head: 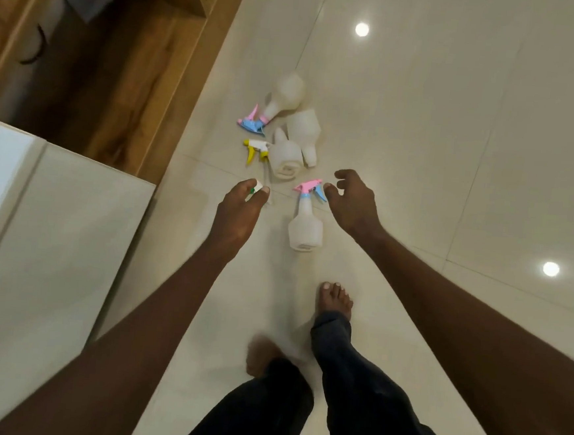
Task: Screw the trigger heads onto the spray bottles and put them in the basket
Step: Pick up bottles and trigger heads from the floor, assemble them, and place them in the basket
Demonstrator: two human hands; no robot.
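— What was the floor like?

— Pale cream tiles, large and glossy, with thin grout lines running across them. Two round ceiling lights showed as bright reflections in the shine, one far off and one nearer on the right.

— And the furniture?

— A wooden unit stood along the left, warm brown with a lighter trim on its edges and dark open compartments. A white cabinet with flat panels sat below it in the view, just beside the wood.
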